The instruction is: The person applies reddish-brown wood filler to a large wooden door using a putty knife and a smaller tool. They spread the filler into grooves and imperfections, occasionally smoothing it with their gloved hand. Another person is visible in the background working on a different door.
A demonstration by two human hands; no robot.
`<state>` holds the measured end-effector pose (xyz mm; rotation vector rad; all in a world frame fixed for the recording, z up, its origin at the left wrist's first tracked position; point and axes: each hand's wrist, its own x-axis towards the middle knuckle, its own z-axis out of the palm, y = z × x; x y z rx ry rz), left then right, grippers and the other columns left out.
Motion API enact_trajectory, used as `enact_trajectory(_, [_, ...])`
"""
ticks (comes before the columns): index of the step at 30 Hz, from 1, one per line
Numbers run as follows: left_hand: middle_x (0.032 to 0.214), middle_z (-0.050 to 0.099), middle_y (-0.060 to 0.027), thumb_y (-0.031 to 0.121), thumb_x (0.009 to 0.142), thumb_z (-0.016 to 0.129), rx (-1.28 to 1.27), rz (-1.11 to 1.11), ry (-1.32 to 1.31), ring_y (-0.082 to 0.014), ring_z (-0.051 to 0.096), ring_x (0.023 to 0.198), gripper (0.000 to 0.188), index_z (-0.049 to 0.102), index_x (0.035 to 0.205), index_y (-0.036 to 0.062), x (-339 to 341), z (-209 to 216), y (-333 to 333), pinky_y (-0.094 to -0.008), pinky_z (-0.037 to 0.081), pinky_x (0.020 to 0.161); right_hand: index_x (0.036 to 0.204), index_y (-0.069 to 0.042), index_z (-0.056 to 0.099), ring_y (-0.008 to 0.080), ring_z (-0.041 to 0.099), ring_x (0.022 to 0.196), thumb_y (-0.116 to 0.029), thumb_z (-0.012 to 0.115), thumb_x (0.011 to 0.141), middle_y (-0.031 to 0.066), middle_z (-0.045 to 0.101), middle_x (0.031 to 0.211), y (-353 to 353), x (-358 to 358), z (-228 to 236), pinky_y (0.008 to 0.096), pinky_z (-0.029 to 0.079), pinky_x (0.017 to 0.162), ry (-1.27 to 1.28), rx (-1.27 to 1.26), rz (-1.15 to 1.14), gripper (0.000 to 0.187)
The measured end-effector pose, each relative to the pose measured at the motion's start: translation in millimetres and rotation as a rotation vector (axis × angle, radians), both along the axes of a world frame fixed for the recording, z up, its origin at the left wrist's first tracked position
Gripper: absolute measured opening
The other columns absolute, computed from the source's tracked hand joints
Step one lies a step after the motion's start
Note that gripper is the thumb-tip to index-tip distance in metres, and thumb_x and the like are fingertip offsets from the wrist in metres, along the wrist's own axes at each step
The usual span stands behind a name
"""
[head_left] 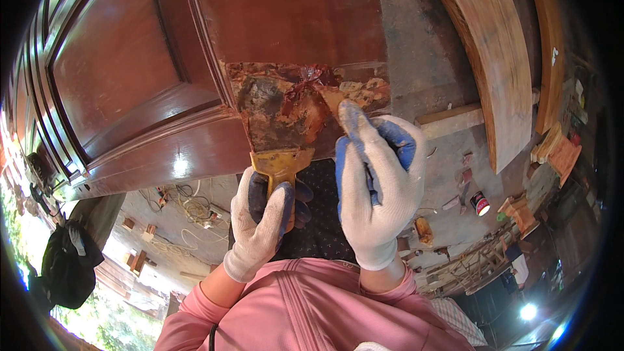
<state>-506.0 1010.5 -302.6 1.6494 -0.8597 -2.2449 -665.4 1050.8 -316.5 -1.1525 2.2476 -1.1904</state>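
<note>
Putty knife (pixel 279 156) mid-frame, filler-smeared! Panelled wooden door (pixel 127 55) fills the upper left, lower edge above tangled cables (pixel 193 211); left hand (pixel 260 224) clasps the knife; right hand (pixel 383 185) pinches a small scraper (pixel 333 99); then grey floor (pixel 422 42), then a curved plank (pixel 499 52) walling the upper right.

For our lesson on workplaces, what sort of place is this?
Probably a woodworking or finishing shop: reddish-brown panelled woodwork, a yellow scraper in the person's left hand, and long wooden boards to the right.
</note>
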Motion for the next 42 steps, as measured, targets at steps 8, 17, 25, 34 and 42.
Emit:
enact_trajectory(8, [0.098,0.069,-0.0106,0.014,0.105,0.052,-0.003,-0.010,-0.008,-0.0072,0.060,0.068,0.027,0.051,0.127,-0.0013,9,-1,-8,-0.0211,0.049,0.059,0.117,0.002,0.073,0.0232,0.058,0.094,0.006,0.070,0.086,0.0130,0.058,0.106,-4,10,5,0.0318,0.048,0.081,0.003,0.105,0.003,0.032])
enact_trajectory(17, [0.094,0.069,-0.0094,0.011,0.105,0.050,-0.147,-0.110,-0.032,-0.0081,0.060,0.067,0.024,0.050,0.124,-0.0024,13,-8,-9,-0.0217,0.049,0.058,0.121,-0.002,0.072,0.0272,0.058,0.087,0.002,0.068,0.085,0.0133,0.057,0.099,0,12,3,0.0354,0.049,0.077,-0.171,0.090,0.019,0.036])
enact_trajectory(25, [0.091,0.067,-0.0138,0.014,0.106,0.046,-0.166,0.010,-0.030,-0.0126,0.061,0.061,0.018,0.047,0.116,-0.0008,13,-13,-22,-0.0241,0.050,0.053,0.113,0.003,0.073,0.0274,0.058,0.095,0.004,0.071,0.084,0.0155,0.059,0.108,27,-11,-9,0.0369,0.049,0.080,0.233,0.151,-0.139,0.029])
enact_trajectory(34, [0.089,0.066,-0.0144,0.018,0.107,0.048,-0.215,0.033,-0.050,-0.0174,0.063,0.058,0.022,0.051,0.121,0.0013,18,-20,-19,-0.0266,0.051,0.047,0.114,-0.004,0.075,0.0286,0.058,0.098,-0.001,0.075,0.082,0.0137,0.058,0.110,37,-22,-30,0.0382,0.049,0.083,0.332,0.106,-0.072,0.032])
enact_trajectory(42, [0.092,0.067,-0.0151,0.018,0.105,0.050,-0.197,0.066,-0.053,-0.0166,0.064,0.060,0.025,0.050,0.122,-0.0005,22,-23,-18,-0.0262,0.052,0.052,0.111,-0.001,0.073,0.0324,0.059,0.102,0.004,0.072,0.082,0.0171,0.059,0.115,40,-27,-27,0.0409,0.049,0.087,0.307,0.171,0.053,0.030])
